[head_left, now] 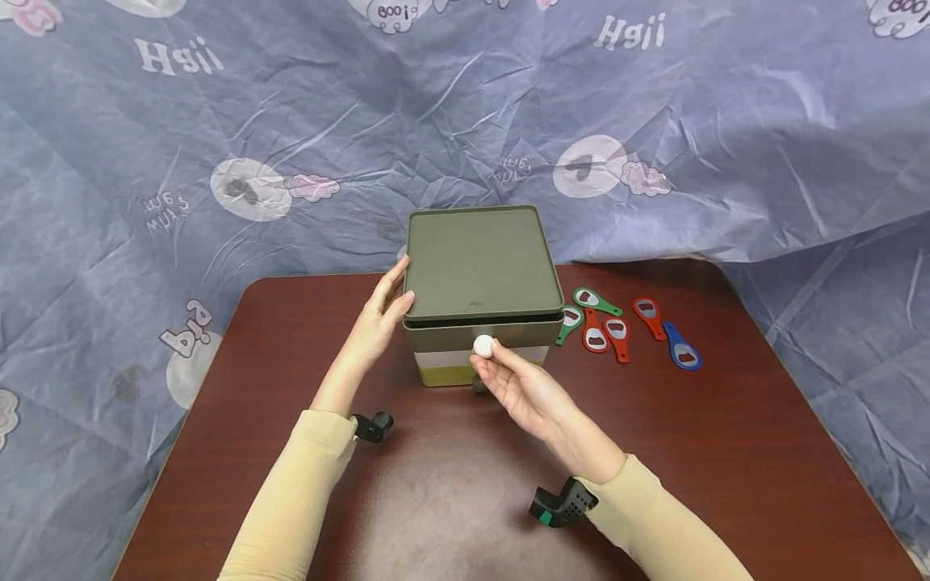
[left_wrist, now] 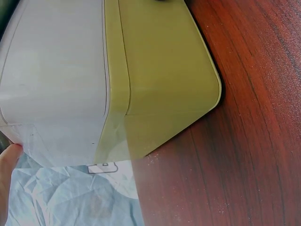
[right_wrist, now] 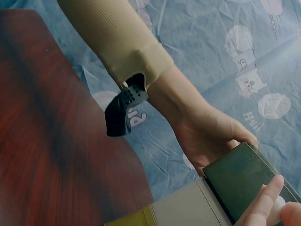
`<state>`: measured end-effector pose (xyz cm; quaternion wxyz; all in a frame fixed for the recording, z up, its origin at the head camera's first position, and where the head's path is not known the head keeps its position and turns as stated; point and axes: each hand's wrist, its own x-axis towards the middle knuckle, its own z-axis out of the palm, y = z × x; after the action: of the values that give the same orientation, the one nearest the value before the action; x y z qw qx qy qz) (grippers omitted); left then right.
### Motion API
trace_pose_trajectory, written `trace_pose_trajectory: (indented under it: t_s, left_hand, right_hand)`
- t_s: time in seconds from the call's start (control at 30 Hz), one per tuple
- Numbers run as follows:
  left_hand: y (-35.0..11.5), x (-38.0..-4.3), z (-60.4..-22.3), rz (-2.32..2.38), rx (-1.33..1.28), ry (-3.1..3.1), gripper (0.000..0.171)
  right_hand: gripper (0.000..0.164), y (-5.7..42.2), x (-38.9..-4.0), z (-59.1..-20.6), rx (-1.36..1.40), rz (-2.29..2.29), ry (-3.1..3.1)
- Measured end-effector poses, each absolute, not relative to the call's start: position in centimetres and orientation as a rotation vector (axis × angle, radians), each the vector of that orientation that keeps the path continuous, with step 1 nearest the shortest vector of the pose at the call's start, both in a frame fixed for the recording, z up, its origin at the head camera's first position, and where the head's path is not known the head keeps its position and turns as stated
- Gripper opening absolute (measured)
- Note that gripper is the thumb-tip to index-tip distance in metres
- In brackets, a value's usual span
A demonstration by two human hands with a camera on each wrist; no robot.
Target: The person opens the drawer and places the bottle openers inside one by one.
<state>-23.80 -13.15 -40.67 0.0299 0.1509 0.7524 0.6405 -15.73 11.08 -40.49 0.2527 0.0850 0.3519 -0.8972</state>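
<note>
A small drawer box (head_left: 479, 258) with a dark green top stands on the table, its stacked front in green, white and yellow bands. My right hand (head_left: 526, 395) pinches a white round knob (head_left: 483, 346) on the green top drawer (head_left: 439, 336) between thumb and fingers. A dark gap runs between that drawer's front and the lid. Against the box's left side rests my left hand (head_left: 378, 319), fingers extended and thumb by the front corner. The right wrist view shows the left hand (right_wrist: 211, 134) at the box's side too. A lower dark knob (head_left: 479, 383) is partly hidden by my right fingers.
To the right of the box lie several bottle openers: green (head_left: 597, 301), red (head_left: 648, 316) and blue (head_left: 681, 349). The dark red wooden table (head_left: 450, 484) ends at a printed grey-blue cloth (head_left: 327, 121) hanging behind. Black camera mounts (head_left: 563, 502) sit on both wrists.
</note>
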Motion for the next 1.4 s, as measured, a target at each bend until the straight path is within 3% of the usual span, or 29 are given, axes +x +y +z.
trace_pose_trajectory:
  t_s: [0.77,0.97,1.3,1.4]
  left_hand:
    - [-13.2,-23.7,-40.6,2.018,0.460,2.295,0.058]
    - [-13.1,-23.7,-40.6,2.017,0.472,2.298,0.058]
    - [-12.9,-23.8,-40.7,2.018,0.474,2.298,0.057]
    - [-12.8,-23.8,-40.6,2.024,0.472,2.289,0.058]
  right_hand:
    - [0.022,11.1,-16.9,-40.6,0.177,-2.377,1.128]
    - [0.037,11.6,-15.7,-42.3,0.067,-2.211,1.530]
    - [0.028,11.5,-15.5,-45.7,0.092,-2.089,1.740]
    - [0.032,11.3,-15.8,-46.3,0.117,-2.088,1.722]
